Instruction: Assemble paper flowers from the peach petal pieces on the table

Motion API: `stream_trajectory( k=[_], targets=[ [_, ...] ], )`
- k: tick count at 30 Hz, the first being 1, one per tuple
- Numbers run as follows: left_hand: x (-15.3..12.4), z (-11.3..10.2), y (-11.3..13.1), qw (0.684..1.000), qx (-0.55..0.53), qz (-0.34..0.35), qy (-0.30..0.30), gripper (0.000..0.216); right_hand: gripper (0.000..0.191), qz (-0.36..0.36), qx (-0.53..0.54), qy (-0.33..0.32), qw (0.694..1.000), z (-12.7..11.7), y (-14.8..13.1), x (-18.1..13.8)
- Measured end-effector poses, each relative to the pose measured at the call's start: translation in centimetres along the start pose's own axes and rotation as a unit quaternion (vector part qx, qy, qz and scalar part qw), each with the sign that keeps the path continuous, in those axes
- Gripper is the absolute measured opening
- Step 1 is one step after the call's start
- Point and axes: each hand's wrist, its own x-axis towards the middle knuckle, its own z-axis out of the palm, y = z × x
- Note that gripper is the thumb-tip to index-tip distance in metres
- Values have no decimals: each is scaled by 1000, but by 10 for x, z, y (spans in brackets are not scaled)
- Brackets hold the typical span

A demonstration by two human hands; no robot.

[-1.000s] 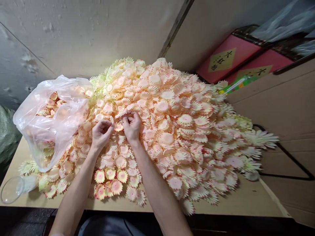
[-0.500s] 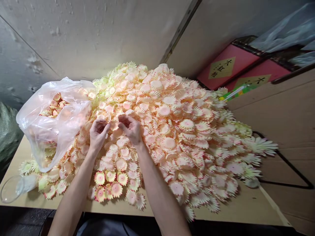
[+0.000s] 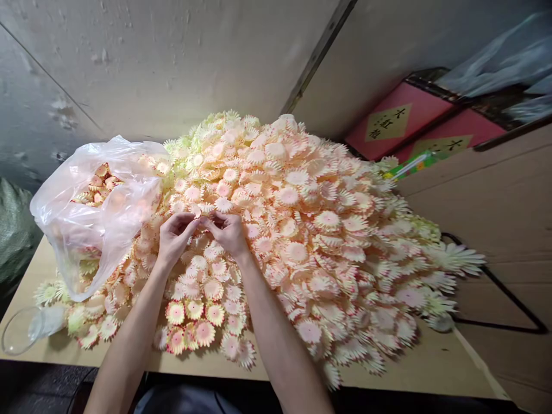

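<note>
And here we are at centre-left, where the left hand [image 3: 175, 240] and the right hand [image 3: 228, 233] come together, fingers curled narrow, tips practically meeting. A pale flower piece [image 3: 196, 210] shows right at those fingertips; whether either hand grips it, we can't tell!

Over to the containers: at left we've got a white plastic bag [image 3: 115, 221], its mouth open on red-edged flower pieces [image 3: 100, 183] inside. Lower left, a clear cup [image 3: 34, 329] lies on its side beside the spread. Upper right, we see red boxes [image 3: 394, 121] with clear plastic [image 3: 495, 63] on top.

Now the edges! A great heap of flower pieces [image 3: 297, 247] fills the middle, reaching back to the wall [image 3: 181, 63] and right to the cardboard [image 3: 509, 230]. Our widest open room on the tabletop [image 3: 435, 359] is at lower right; along the front, lower centre, we get only a thin strip, with petals close to the edge.
</note>
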Motion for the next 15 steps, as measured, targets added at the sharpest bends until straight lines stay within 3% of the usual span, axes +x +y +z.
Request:
stream_trajectory(
  k=[4, 9, 12, 15],
  targets=[
    [3, -4, -4, 999, -38, 5, 35, 31, 53, -17, 17, 69, 997, -2, -3, 3],
    [7, -7, -7, 991, -111, -16, 73, 32, 47, 9, 123, 137, 983, -7, -12, 4],
    [6, -6, -5, 991, -115, -24, 70, 32, 56, 8, 179, 111, 978, -12, -22, 1],
    [6, -4, -4, 992, -105, -24, 68, 34, 68, 6, 192, 42, 980, -18, -30, -1]
  ],
)
